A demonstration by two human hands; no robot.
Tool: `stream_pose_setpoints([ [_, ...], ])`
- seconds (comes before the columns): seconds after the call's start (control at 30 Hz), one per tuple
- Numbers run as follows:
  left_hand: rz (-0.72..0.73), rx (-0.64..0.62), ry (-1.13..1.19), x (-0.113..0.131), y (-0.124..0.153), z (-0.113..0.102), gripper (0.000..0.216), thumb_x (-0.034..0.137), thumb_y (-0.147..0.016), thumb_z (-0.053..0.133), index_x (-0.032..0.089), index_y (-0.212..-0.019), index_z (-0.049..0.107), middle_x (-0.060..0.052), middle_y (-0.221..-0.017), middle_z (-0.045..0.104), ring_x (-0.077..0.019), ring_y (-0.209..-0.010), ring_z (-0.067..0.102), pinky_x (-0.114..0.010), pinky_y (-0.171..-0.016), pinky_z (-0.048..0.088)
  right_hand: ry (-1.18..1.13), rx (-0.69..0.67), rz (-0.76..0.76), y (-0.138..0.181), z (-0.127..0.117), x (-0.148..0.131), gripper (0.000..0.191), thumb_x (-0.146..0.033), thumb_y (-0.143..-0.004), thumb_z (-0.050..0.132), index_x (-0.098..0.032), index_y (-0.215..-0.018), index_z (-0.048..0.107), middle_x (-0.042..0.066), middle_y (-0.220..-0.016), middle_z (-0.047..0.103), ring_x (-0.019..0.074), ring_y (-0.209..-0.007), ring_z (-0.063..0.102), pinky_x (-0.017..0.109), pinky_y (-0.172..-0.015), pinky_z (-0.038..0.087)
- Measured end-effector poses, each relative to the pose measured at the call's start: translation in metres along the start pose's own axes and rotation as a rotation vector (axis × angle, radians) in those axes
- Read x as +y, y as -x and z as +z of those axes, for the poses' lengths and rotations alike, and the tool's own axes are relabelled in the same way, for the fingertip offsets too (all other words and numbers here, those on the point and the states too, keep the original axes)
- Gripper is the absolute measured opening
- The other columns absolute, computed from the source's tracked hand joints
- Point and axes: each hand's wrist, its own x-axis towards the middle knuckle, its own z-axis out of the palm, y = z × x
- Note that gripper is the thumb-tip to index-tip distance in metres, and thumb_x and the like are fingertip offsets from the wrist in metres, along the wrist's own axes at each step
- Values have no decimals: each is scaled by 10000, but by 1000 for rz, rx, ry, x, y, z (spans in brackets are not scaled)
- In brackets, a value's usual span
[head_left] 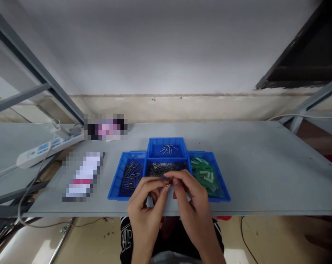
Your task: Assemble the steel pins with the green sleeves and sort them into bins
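My left hand (145,205) pinches a small brass-coloured metal part (166,185) between thumb and forefinger; only its rounded end shows. Close beside it, the fingertips of my right hand (192,198) are also drawn together, but what they hold is too small to make out. Both hands are over the front of the blue bins. Thin brass-and-dark pins (132,176) fill the left bin (115,187). Small dark metal pieces (163,168) lie in the middle bin, partly hidden by my hands. A few silvery pins (168,149) rest in the back bin (166,141).
The right bin (223,190) contains a green plastic bag (200,165) with pale tube-like pieces. A blurred-out phone-like object (85,174) and another blurred item (107,128) lie on the grey table (265,172). A white power strip (49,146) with cables is at left, near metal frame bars.
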Motion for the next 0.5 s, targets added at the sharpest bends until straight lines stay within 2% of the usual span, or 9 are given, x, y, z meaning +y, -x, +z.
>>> stream_pose_setpoints([
  [0.27,28,-32,-3,3,0,0,254,83,-975,782,306,-1069,860,3,-1046,824,-153,-910,786,-215,-703,616,-2,-43,-13,6,-7,4,244,-249,-1139,549,-302,-1229,769,-2,-1089,771,139,-922,728,243,-779,563],
  [0.5,-3,-70,-48,4,-2,-1,241,109,-988,779,315,-1072,869,-1,-1047,840,-161,-880,796,-239,-705,626,66,-20,-74,2,-10,5,226,-228,-1117,567,-270,-1204,771,21,-1033,776,160,-890,734,253,-735,574],
])
